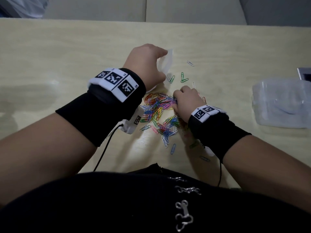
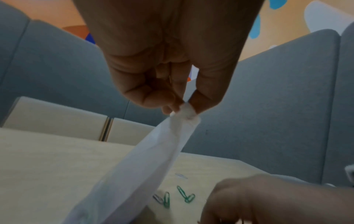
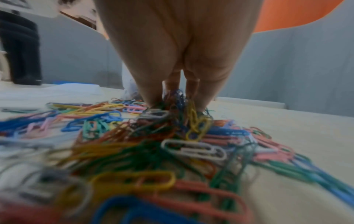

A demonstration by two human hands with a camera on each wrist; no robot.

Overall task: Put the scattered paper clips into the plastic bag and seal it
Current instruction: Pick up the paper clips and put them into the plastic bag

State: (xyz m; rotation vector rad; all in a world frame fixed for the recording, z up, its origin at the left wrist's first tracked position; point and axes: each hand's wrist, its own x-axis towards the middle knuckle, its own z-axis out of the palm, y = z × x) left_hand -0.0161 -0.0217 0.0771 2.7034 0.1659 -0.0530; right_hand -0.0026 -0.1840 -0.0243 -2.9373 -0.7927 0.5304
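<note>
- A pale wood-grain worktop (image 1: 67, 56) fills the scene, with grey padded partitions behind it and a clear plastic container (image 1: 282, 103) lying well off to the right.
- The left hand (image 1: 146, 61) is raised above the worktop, its thumb and fingers pinching the top edge of the plastic bag (image 2: 153, 159); the bag hangs down slack from that grip, and whether its mouth is open cannot be told.
- The right hand (image 1: 185, 101) is down on the heap of coloured paper clips (image 1: 158, 106), its fingers curled in and gathering a tangled bunch of them, as the right wrist view shows.
- The step in hand looks like the filling: a handful is being picked up, and most clips are still loose on the worktop.
- The heap lies directly under and beside the right grip, just below the hanging bag; a few stray green clips (image 1: 183, 78) and white ones lie apart, beyond the heap.
- The next move likely calls for lifting the bunch to the bag's mouth, which the left hand would need to hold open; tangled clips may drop on the way.
</note>
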